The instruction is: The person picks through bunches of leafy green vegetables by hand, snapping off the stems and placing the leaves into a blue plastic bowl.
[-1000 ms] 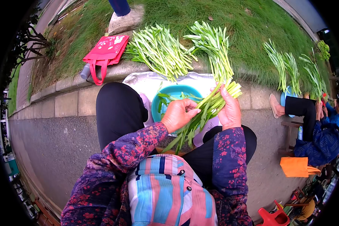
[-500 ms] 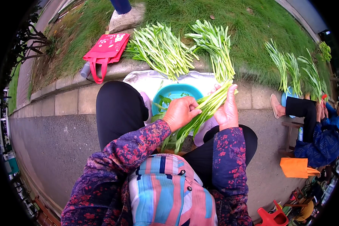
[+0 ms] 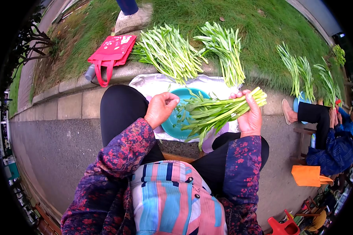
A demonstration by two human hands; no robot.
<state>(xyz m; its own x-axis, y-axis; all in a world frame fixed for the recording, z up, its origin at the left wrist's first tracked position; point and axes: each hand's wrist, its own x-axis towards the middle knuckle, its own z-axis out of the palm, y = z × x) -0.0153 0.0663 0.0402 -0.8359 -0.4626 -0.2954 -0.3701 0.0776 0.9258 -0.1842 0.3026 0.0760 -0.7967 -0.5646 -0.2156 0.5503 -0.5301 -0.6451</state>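
Observation:
My right hand point(image 3: 250, 116) is wrapped round a bunch of long-stemmed leafy greens point(image 3: 219, 109), which look like water spinach. Their pale stem ends point right and the leaves hang left over a turquoise basin point(image 3: 175, 131). To the left of the bunch, my left hand point(image 3: 161, 110) is closed, thumb against fingers. Whether a scrap is pinched there cannot be made out. Loose leaf bits point(image 3: 180, 114) show beside its fingertips, over the basin. The basin sits between my legs on a white sheet point(image 3: 145, 81).
Two heaps of greens, a wide one point(image 3: 170, 53) and a narrower one point(image 3: 225, 51), lie along the kerb by the grass. A red bag point(image 3: 113, 51) stands left of them. At right sits another person point(image 3: 327, 145) near more greens, an orange bag point(image 3: 306, 175) and a red stool point(image 3: 284, 226).
My left hand has drawn away from the bunch to the left, and leaf bits appear by it. The right hand has shifted slightly right and lower, tilting the bunch flatter.

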